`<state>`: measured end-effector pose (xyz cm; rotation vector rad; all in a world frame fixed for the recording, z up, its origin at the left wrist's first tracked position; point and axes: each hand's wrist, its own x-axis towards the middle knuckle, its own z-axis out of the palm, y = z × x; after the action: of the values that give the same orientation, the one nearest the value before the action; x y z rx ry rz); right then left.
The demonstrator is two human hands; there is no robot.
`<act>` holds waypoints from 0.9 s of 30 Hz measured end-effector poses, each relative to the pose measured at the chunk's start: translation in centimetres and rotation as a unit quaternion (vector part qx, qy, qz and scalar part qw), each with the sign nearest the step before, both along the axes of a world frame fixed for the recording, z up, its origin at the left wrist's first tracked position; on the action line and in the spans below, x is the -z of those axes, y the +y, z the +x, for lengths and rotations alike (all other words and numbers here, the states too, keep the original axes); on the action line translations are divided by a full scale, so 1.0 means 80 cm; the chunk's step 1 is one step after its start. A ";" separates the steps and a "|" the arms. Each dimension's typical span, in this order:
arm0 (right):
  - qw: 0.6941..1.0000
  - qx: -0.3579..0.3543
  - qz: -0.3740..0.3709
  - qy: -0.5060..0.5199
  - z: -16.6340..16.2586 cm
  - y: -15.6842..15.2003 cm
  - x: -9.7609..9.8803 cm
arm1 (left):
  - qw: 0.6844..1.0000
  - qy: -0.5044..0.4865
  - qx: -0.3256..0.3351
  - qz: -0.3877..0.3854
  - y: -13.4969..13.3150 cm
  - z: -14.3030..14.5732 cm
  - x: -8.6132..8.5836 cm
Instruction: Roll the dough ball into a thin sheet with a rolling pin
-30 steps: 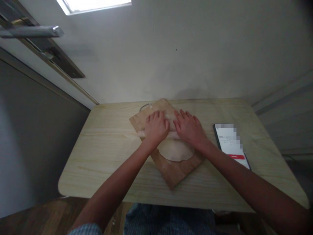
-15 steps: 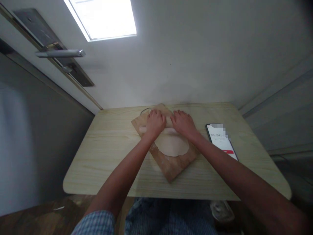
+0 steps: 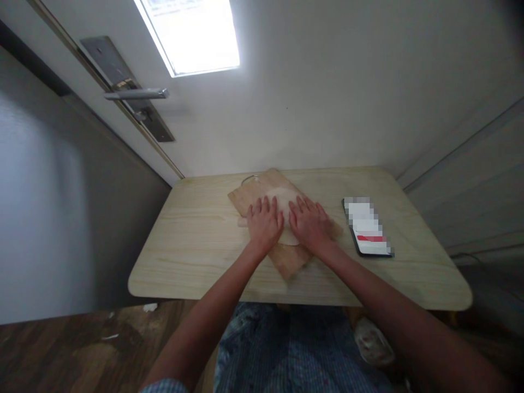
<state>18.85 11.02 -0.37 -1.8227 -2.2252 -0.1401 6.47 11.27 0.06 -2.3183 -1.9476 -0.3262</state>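
A thin round sheet of pale dough (image 3: 290, 236) lies on a wooden board (image 3: 289, 265) set at an angle on the table. Across it runs a rolling pin, its left end (image 3: 242, 222) poking out past my left hand (image 3: 265, 222). That hand lies flat over the pin, fingers stretched forward and apart. My right hand (image 3: 310, 221) rests likewise on the pin's other side, fingers spread and slightly blurred. Both palms cover most of the pin's middle. Dough shows beyond the fingertips and between the wrists.
The pale wooden table (image 3: 184, 240) stands against a white door with a metal handle (image 3: 137, 94). Right of the board lies a phone (image 3: 368, 229) with a lit screen. A thin wire loop (image 3: 248, 178) shows at the board's far corner. Small white scraps (image 3: 150, 307) lie on the floor.
Both hands and the rolling pin have come nearer to me across the dough. My fingers, bent over the pin before, now stretch out flat. The camera view has shifted.
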 end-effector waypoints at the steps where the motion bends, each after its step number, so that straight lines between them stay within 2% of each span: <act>1: 1.000 -0.005 0.007 0.003 0.000 -0.005 0.000 | 1.000 0.002 0.005 0.002 -0.005 -0.001 0.000; 11: 0.998 -0.049 0.024 0.025 0.004 -0.058 0.011 | 1.000 -0.004 0.020 0.017 -0.063 -0.008 0.018; 15: 0.998 -0.053 0.034 0.022 0.004 -0.066 0.014 | 0.999 -0.005 0.024 0.020 -0.072 -0.009 0.022; 20: 0.998 -0.050 0.010 0.022 0.003 -0.046 0.009 | 0.999 0.007 0.031 0.013 -0.045 -0.008 0.015; 27: 0.999 -0.007 -0.034 0.006 -0.002 0.024 -0.005 | 1.000 0.008 0.020 0.005 0.025 0.003 -0.001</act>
<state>18.69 12.96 -0.01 -1.8363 -2.2597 -0.0518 6.67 13.29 0.15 -2.3489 -1.8910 -0.3190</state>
